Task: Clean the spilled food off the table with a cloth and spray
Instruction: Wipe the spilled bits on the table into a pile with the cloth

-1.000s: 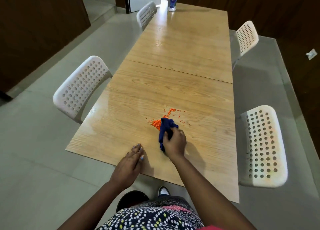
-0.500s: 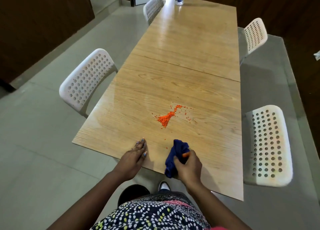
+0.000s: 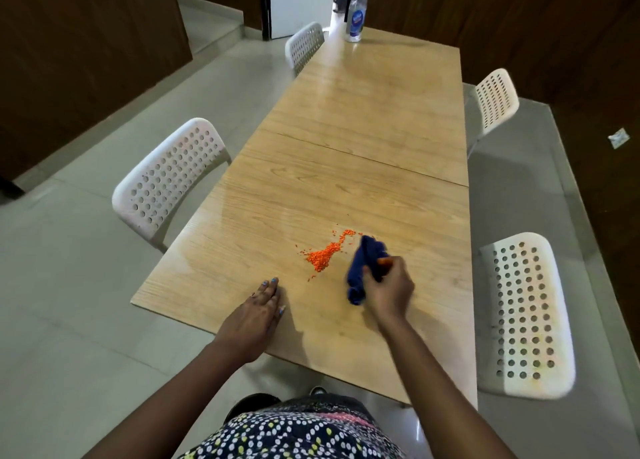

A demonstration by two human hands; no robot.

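A small heap of orange food grains (image 3: 325, 255) lies on the long wooden table (image 3: 363, 140), with a thin trail and loose grains around it. My right hand (image 3: 389, 289) grips a bunched dark blue cloth (image 3: 363, 268), which touches the table just right of the heap. My left hand (image 3: 258, 315) rests flat on the table near its front edge, fingers together, holding nothing. A clear spray bottle (image 3: 356, 10) with a blue label stands upright at the table's far end.
White perforated chairs stand around the table: one at the left (image 3: 169, 181), one at the near right (image 3: 523, 316), one at the far right (image 3: 493, 102) and one at the far left (image 3: 304, 44). A grey tiled floor surrounds the table; dark wood walls enclose the room.
My right hand pulled the cloth back from the heap toward the front edge, then carried it forward again to the heap's right side. The left hand stayed flat on the table.
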